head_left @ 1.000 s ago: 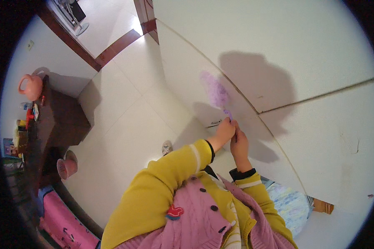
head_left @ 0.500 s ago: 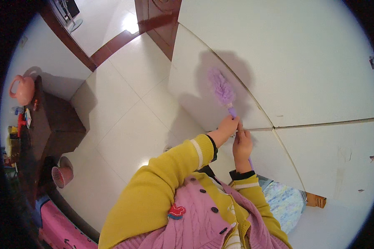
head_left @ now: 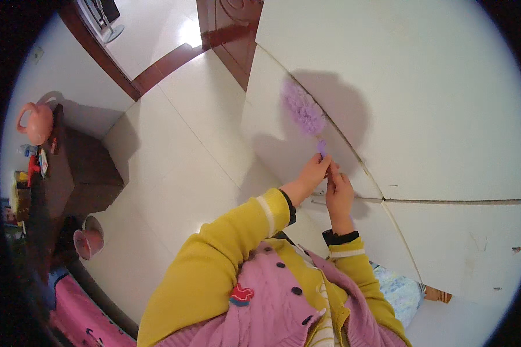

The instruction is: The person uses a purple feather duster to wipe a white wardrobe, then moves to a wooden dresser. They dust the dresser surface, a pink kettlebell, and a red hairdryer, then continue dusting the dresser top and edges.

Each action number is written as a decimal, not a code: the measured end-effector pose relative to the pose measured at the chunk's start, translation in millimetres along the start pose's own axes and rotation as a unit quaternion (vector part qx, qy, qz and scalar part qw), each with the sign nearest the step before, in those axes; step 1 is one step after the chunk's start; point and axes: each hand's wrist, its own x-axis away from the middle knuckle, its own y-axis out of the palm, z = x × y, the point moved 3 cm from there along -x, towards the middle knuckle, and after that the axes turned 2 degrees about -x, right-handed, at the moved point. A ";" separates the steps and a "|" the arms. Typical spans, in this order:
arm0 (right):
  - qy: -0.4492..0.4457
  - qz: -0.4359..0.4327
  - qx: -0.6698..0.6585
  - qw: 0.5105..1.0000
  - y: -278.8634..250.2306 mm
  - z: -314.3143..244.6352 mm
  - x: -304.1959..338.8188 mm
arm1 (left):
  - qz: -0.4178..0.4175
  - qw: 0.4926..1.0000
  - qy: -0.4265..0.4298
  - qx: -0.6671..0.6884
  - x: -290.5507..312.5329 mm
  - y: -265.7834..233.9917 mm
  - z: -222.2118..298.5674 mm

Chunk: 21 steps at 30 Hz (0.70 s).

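Note:
A fluffy purple duster points up and away from me, its head against or close to the white panelled surface along a seam. My left hand is closed around the purple handle just below the head. My right hand grips the same handle a little lower, fingers close to the left ones. The handle's lower end is mostly hidden behind my right hand and sleeve.
On the left stands a dark brown cabinet with a pink watering can and small items on top. A pink bin sits beside it on the tiled floor. A brown door is ahead; patterned light-blue fabric lies lower right.
The duster's head has swung slightly up and left along the seam, both hands still on the handle. The view has shifted a little.

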 end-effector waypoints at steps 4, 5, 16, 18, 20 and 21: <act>0.002 -0.045 -0.020 0.999 13.6 -4.6 -18.6 | 0.071 0.996 -0.028 -0.048 -6.6 -10.9 9.1; 0.023 -0.082 -0.015 0.996 19.3 -5.5 -22.5 | 0.098 0.989 -0.073 -0.089 -7.1 -18.2 8.4; -0.015 -0.086 -0.116 0.989 59.4 -27.7 -72.8 | 0.123 0.987 -0.034 0.095 -0.9 -49.5 47.4; -0.007 -0.086 -0.148 0.985 63.8 -32.4 -78.5 | 0.138 0.985 -0.032 0.103 3.0 -51.3 52.2; 0.021 -0.114 -0.173 0.978 70.3 -37.2 -87.2 | 0.138 0.985 -0.025 0.101 4.8 -54.5 58.2; -0.006 -0.109 -0.135 0.985 73.7 -43.1 -92.2 | 0.145 0.986 -0.027 0.081 3.6 -58.2 62.7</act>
